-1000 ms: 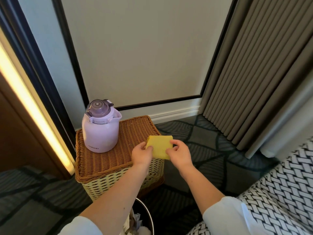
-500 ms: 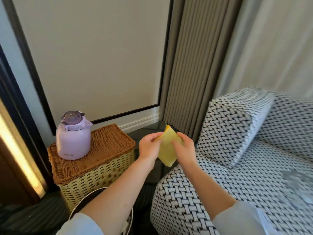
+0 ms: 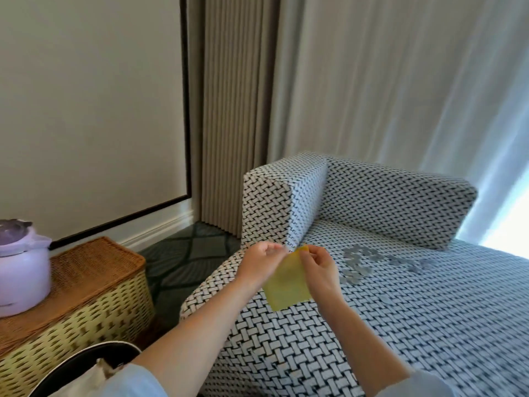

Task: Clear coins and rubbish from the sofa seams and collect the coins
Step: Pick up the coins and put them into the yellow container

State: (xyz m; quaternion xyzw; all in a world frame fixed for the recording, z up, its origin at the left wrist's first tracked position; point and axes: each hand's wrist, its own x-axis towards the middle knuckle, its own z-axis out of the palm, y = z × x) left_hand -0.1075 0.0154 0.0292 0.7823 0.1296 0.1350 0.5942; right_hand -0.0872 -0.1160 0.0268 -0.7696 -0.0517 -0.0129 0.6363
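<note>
Left hand (image 3: 262, 263) and right hand (image 3: 319, 267) pinch the yellow pouch (image 3: 287, 287) by its rim. I should pull it fully open; the coins (image 3: 357, 262) lie at two o'clock.

Both forearms reach forward, bare from the pale sleeves, and the hands come close together. The left hand (image 3: 262, 265) and the right hand (image 3: 319, 267) each pinch the upper edge of one yellow sheet (image 3: 287, 287) (fingers curled in), wrists almost level.
</note>
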